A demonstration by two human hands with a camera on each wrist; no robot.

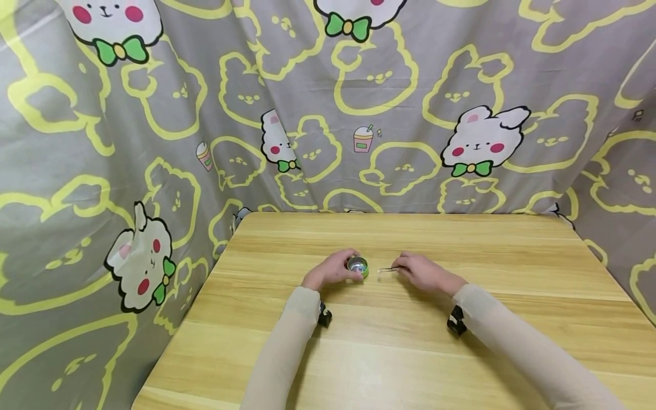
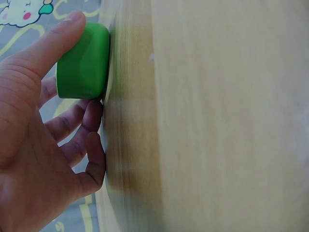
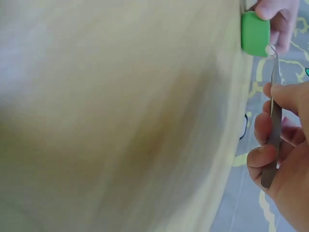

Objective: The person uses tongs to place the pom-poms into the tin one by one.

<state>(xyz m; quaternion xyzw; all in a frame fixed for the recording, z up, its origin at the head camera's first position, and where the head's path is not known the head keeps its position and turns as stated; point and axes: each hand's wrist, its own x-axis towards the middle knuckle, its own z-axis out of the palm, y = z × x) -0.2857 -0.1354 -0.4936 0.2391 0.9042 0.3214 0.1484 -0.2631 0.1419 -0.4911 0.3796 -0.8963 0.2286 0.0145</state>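
A small green open-topped container [image 2: 83, 65] stands on the wooden table. My left hand [image 1: 335, 267] grips it around the side, its thumb and fingers on opposite walls; in the head view the inside looks silvery with something colourful at the bottom. To the right, my right hand [image 1: 421, 271] pinches a pair of metal tweezers [image 3: 275, 116] with fine, bent tips. A tiny whitish piece [image 3: 270, 50] shows at those tips, which point left toward the container and stand a short way from it in the head view.
The wood-grain table [image 1: 400, 364] spreads all around both hands. A grey curtain [image 1: 307, 74] printed with yellow outlines and white cartoon animals hangs behind the table and along its sides. A black wrist strap piece [image 1: 456, 320] sits below the right cuff.
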